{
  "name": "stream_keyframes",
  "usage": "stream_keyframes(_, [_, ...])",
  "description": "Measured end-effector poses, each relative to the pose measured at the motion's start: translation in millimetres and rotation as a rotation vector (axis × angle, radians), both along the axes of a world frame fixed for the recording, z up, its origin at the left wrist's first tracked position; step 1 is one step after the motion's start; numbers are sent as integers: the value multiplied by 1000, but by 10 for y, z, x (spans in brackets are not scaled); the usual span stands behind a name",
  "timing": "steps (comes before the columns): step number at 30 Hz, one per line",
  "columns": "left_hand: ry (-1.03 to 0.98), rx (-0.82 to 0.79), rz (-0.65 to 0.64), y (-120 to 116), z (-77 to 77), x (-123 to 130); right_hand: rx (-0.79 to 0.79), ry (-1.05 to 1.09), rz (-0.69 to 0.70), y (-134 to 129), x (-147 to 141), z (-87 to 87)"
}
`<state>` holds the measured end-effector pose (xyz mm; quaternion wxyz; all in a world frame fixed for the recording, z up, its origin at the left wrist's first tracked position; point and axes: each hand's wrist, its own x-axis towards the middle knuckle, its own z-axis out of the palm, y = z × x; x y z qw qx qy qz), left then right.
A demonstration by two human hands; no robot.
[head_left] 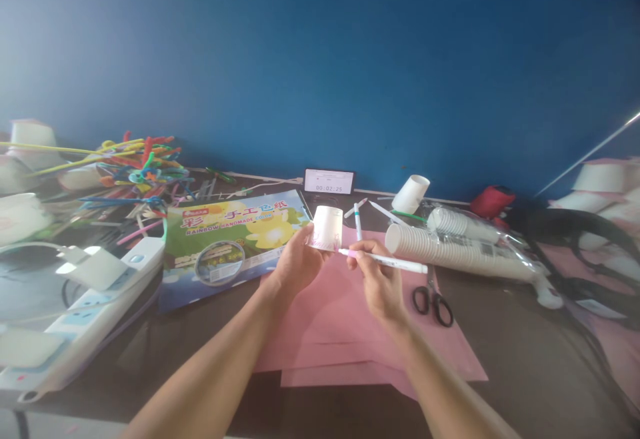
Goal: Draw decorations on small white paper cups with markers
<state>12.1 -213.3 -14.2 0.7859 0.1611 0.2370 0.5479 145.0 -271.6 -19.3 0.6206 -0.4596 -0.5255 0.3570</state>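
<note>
Above the pink paper sheets [325, 332], my left hand [301, 257] grips a white paper cup [327, 224] from its left side. Pink marks run along the cup's lower part. My right hand [379, 275] is closed around a white marker pen [400, 263], whose pink tip end points left at the cup's lower right edge. Whether the tip touches the cup I cannot tell. Black-handled scissors [433, 302] lie just right of my right hand, their blades partly hidden. Behind the hands lies another marker [357, 220] with a teal band.
Left are a coloured-paper pack [225, 225], a power strip [110, 305] and a pile of pipe cleaners [145, 162]. A phone [329, 181] showing a timer stands against the blue wall. Right lie a bagged stack of paper cups [460, 249], a single cup [411, 192] and a red object [493, 202].
</note>
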Motion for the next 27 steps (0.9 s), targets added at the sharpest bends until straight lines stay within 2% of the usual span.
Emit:
stream_keyframes(6, [-15,-16,-16,-12,-3,1,39,81,-27,38,-12,-46])
stream_keyframes(11, [6,54,-51,-11,-18,-4,58,101,-23,51,-21,-50])
stream_keyframes(27, [-33,-13,-87,23,-65,-24,24,-19,-9,-4,-19,23])
